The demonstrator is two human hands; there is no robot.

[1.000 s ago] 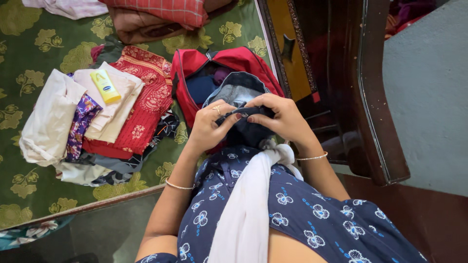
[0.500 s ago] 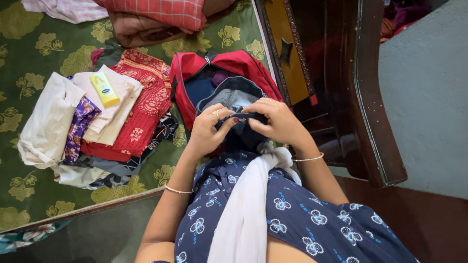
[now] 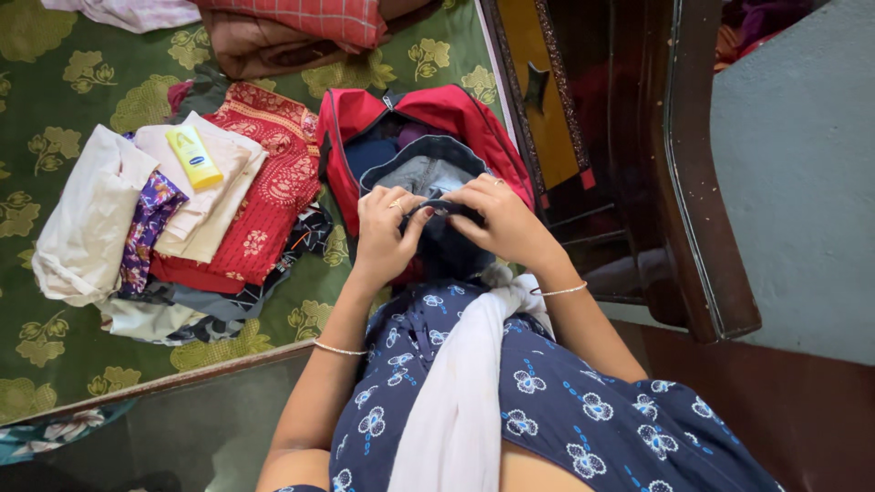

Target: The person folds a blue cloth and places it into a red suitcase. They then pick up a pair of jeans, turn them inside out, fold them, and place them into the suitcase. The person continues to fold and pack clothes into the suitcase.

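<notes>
- At the centre of the head view, two hands meet over one dark garment (image 3: 444, 239), which lies on top of one open red bag (image 3: 436, 111) on the bed.
- Left hand (image 3: 385, 235): fingers closed, pinching the dark garment's edge at its 9 o'clock side; one thin bangle sits on this wrist.
- Right hand (image 3: 504, 221): fingers also closed on the same edge, at the 3 o'clock side; one thin bangle on this wrist too.
- One grey folded piece (image 3: 421, 170) shows inside the bag, at 12 o'clock from the hands.
- One pile of folded clothes (image 3: 182, 228) lies at 9 o'clock from the bag, on the green flowered bedspread (image 3: 55, 82).
- One yellow tube (image 3: 193, 157) rests on top of this pile.
- One red checked cloth (image 3: 301, 18) lies at 11 o'clock, at the top edge.
- One dark wooden bed frame (image 3: 693, 182) stands at 3 o'clock.
</notes>
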